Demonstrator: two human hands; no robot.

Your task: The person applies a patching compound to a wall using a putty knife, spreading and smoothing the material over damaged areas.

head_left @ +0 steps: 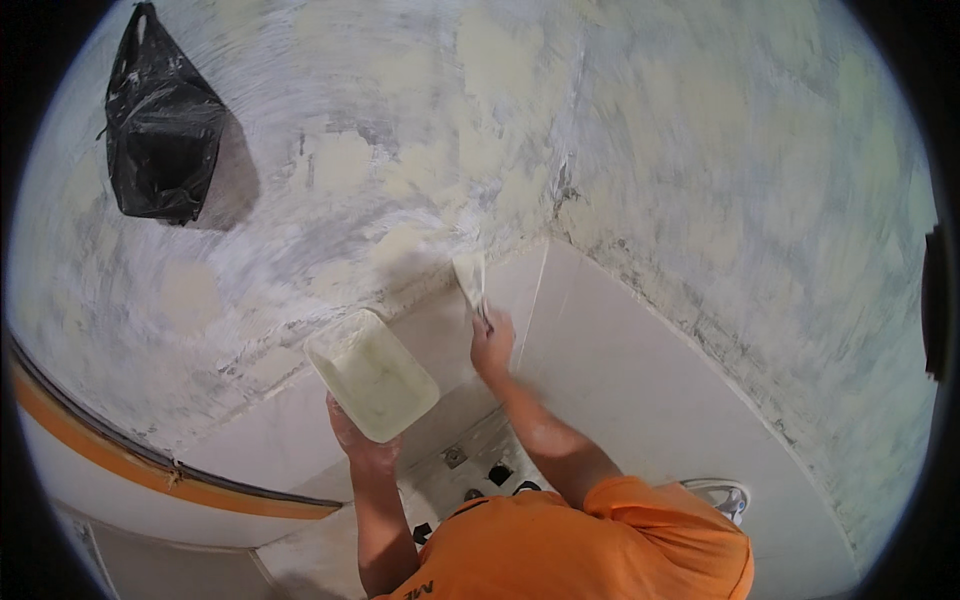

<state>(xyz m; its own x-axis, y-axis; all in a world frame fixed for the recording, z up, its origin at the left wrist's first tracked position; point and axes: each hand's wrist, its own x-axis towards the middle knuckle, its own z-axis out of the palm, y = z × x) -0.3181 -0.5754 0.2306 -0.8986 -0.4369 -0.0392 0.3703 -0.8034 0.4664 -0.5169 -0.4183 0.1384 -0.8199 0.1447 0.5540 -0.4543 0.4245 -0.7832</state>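
Observation:
From below, my left hand (360, 440) grips a pale rectangular plastic tub (341, 395), its fingers partly hidden under it. The tub is tilted and has whitish smears inside. My right hand (492, 345) is closed round the handle of a putty knife (470, 280). The knife's blade lies at the lower edge of the rough patched wall (400, 180), just above a smooth pale panel (510, 285). Whether the blade presses on the wall I cannot tell.
A black plastic bag (165, 130) hangs on the wall at the upper left. An orange-edged strip (180, 485) curves along the lower left. The wall corner (562, 190) lies ahead. A square floor drain (455, 457) shows near my feet. Something dark (935, 300) stands at the right rim.

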